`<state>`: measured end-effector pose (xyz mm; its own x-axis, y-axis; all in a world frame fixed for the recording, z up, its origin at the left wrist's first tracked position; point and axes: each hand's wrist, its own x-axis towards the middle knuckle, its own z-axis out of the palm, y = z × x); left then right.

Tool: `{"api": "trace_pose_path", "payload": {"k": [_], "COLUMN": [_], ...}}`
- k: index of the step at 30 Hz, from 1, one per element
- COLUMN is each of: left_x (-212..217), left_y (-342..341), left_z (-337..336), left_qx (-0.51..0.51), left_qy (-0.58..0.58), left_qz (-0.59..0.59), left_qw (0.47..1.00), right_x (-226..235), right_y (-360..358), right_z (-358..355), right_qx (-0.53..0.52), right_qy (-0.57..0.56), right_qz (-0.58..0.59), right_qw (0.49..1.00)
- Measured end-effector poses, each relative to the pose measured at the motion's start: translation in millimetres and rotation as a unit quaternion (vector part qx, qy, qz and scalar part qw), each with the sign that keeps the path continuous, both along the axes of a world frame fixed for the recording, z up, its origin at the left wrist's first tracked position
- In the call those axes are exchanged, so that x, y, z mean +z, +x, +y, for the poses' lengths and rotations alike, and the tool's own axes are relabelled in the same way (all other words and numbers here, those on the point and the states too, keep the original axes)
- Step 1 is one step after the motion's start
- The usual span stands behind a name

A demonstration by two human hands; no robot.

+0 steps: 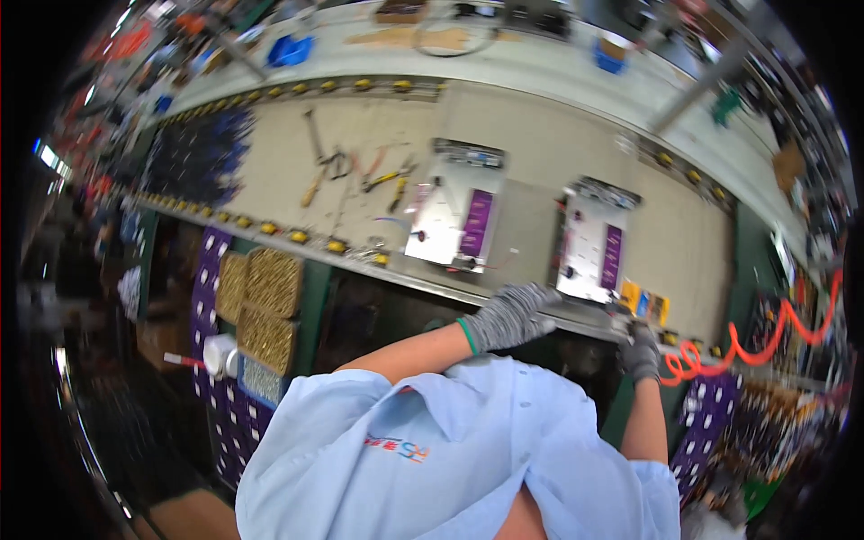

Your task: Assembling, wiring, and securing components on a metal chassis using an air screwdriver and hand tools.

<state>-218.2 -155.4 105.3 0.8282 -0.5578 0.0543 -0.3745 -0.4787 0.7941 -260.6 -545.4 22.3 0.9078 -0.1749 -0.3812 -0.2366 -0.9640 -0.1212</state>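
Two panels (447, 216) top a beige bench (679, 234), shelf (558, 58) behind, left hand (511, 318) spread, right hand (640, 353) unclear in grip.

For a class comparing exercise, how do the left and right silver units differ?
The left unit lies beside hand tools; the right unit lies nearer the right hand. The left unit's purple label looks wider than the right unit's. Both have silver faces.

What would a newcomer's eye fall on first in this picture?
Probably the bright silver unit with a purple strip, near the middle of the work surface, and the similar unit to its right, with the gloved left hand and right hand by its near end. The coiled orange cord at the right also stands out.
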Motion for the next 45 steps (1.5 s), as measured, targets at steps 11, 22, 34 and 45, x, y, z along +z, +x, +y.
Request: {"api": "trace_pose_path", "payload": {"k": [11, 22, 34, 45], "left_x": [-9.1, -104.3, -135.3, -105.1], "left_y": [-127.5, -165.8, -169.3, -183.8], "left_z": [347.2, 679.1, 710.8, 709.6], "left_qx": [0.363, 0.738, 0.635, 0.768], "left_qy": [0.217, 0.257, 0.275, -0.394], "left_qz": [0.079, 0.207, 0.194, 0.096], "left_qw": [0.903, 0.589, 0.695, 0.495], "right_x": [-25.4, 127.2, 22.4, 30.7], "right_y": [18.6, -20.8, -49.9, -68.6], "right_z": [19.7, 170.6, 374.4, 355.5], "right_qx": [0.114, 0.202, 0.272, 0.239], "right_qy": [-0.225, -0.130, -0.003, 0.002], "right_qz": [0.382, 0.312, 0.297, 0.225], "right_qw": [0.889, 0.919, 0.915, 0.945]}}
